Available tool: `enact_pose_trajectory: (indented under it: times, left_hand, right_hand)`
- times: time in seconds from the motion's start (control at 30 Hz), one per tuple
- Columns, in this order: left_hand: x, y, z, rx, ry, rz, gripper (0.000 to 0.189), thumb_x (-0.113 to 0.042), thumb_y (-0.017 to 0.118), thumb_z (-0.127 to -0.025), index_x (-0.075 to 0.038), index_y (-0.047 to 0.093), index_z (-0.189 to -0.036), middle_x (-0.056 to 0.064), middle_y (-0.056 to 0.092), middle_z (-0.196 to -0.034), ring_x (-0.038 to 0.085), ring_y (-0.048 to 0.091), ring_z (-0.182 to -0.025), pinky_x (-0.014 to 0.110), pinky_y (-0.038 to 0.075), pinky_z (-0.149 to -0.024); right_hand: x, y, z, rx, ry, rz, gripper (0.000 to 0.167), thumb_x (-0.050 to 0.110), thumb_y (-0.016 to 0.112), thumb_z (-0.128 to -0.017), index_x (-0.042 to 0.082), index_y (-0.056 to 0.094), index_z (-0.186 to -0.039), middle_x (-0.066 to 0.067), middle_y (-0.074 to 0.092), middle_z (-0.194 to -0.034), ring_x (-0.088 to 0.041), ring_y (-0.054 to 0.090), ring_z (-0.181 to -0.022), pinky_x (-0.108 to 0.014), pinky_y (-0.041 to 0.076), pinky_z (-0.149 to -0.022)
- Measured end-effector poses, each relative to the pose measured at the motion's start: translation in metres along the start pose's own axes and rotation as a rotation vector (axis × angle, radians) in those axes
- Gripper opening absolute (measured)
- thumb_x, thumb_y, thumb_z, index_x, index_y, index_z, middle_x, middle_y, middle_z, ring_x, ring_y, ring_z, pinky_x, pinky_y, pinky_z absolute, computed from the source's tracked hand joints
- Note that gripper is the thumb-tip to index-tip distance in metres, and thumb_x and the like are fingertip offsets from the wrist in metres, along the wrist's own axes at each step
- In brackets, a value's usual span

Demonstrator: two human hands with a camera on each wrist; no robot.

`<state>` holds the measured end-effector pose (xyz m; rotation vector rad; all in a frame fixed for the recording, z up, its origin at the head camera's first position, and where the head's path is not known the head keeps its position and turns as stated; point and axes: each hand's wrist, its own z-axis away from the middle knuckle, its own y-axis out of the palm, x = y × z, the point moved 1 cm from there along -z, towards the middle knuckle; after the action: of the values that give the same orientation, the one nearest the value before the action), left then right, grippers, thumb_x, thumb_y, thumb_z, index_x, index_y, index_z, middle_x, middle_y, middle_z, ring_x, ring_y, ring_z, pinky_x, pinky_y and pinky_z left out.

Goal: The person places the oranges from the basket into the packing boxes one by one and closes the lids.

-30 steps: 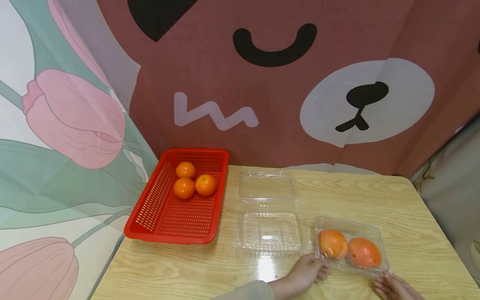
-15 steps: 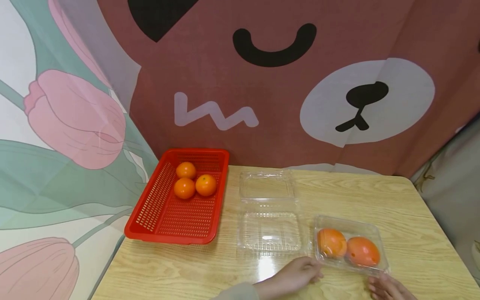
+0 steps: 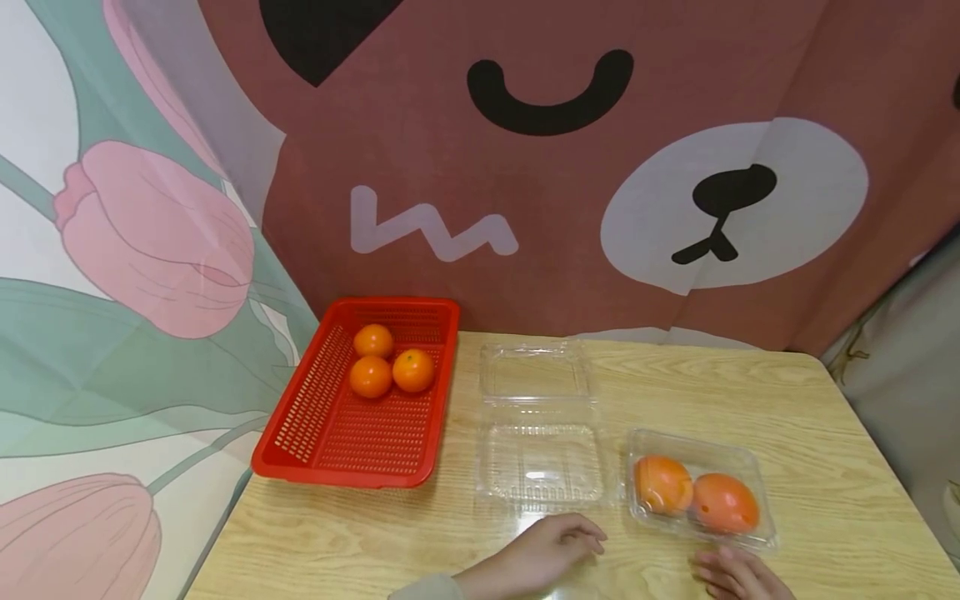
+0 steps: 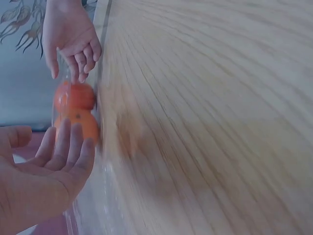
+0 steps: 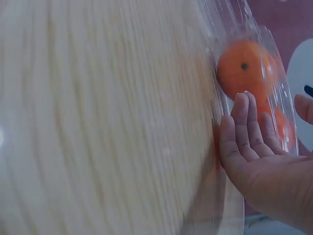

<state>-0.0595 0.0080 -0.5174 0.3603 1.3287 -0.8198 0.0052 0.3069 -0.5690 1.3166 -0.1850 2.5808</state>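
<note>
A closed clear plastic clamshell box (image 3: 720,457) with two orange fruits inside lies on the right part of the table. My left hand (image 3: 536,554) is off to its left, fingers loosely bent and holding nothing. Near the box's front edge is my right hand (image 3: 738,573), also holding nothing; in the right wrist view its relaxed fingers (image 5: 244,127) overlap the box. Left of the closed box, an opened clamshell box (image 3: 540,458) lies flat with its lid folded back. In the left wrist view both hands appear with relaxed fingers, the fruits (image 4: 78,125) between them.
A red plastic basket (image 3: 375,433) holding three oranges (image 3: 371,377) stands at the table's back left. Behind the wooden table (image 3: 825,467) hangs a cloth (image 3: 540,183) printed with a bear face. A flowered cloth (image 3: 150,250) hangs on the left.
Both hands have let go of the closed clamshell box. They have drawn back to the left, the left hand farther. The box has hardly moved; the basket and opened box stay put.
</note>
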Motion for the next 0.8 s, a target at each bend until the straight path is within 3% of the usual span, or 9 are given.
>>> enact_pose_trajectory:
  times: [0.17,0.23,0.33,0.47,0.8]
  left_hand:
    - [0.010,-0.011,0.012,-0.074,0.040,0.021,0.024,-0.026,0.054,-0.102,-0.012,0.069,-0.113,-0.015,0.068,-0.100,0.003,0.064,-0.097,0.022,0.050,-0.087]
    - [0.015,-0.015,0.016,-0.089,0.052,0.032,0.023,-0.025,0.055,-0.102,-0.010,0.069,-0.112,-0.013,0.069,-0.098,0.003,0.064,-0.096,0.022,0.049,-0.087]
    - [0.020,-0.023,0.023,-0.108,0.047,0.046,0.024,-0.024,0.054,-0.102,-0.008,0.069,-0.111,-0.010,0.070,-0.098,0.005,0.065,-0.095,0.022,0.049,-0.087]
    - [0.027,-0.034,0.034,-0.145,0.040,0.067,0.023,-0.022,0.055,-0.102,-0.007,0.069,-0.111,-0.001,0.071,-0.098,0.010,0.067,-0.092,0.022,0.051,-0.082]
    - [0.045,-0.050,0.054,-0.189,0.042,0.086,0.020,-0.015,0.054,-0.102,-0.002,0.067,-0.110,0.010,0.072,-0.096,0.017,0.068,-0.092,0.024,0.051,-0.081]
  right_hand:
    - [0.007,0.026,0.003,0.044,-0.017,0.050,0.088,0.055,0.053,-0.097,-0.016,0.029,-0.142,-0.007,0.070,-0.107,-0.015,0.068,-0.092,-0.033,0.056,-0.083]
    - [0.008,0.036,0.003,0.054,-0.032,0.049,0.086,0.052,0.053,-0.098,-0.017,0.029,-0.143,-0.011,0.070,-0.109,-0.019,0.069,-0.095,-0.035,0.056,-0.084]
    - [0.009,0.050,0.005,0.053,-0.059,0.027,0.075,0.046,0.055,-0.100,-0.016,0.040,-0.138,-0.014,0.070,-0.110,-0.020,0.069,-0.095,-0.035,0.056,-0.083]
    - [0.012,0.069,0.006,0.070,-0.092,-0.003,0.065,0.039,0.054,-0.102,-0.016,0.044,-0.136,-0.014,0.070,-0.112,-0.015,0.069,-0.095,-0.033,0.056,-0.084]
    - [0.012,0.104,0.004,0.140,-0.245,-0.036,0.062,0.024,0.052,-0.104,-0.022,0.032,-0.141,-0.020,0.058,-0.131,0.000,0.064,-0.099,-0.019,0.051,-0.086]
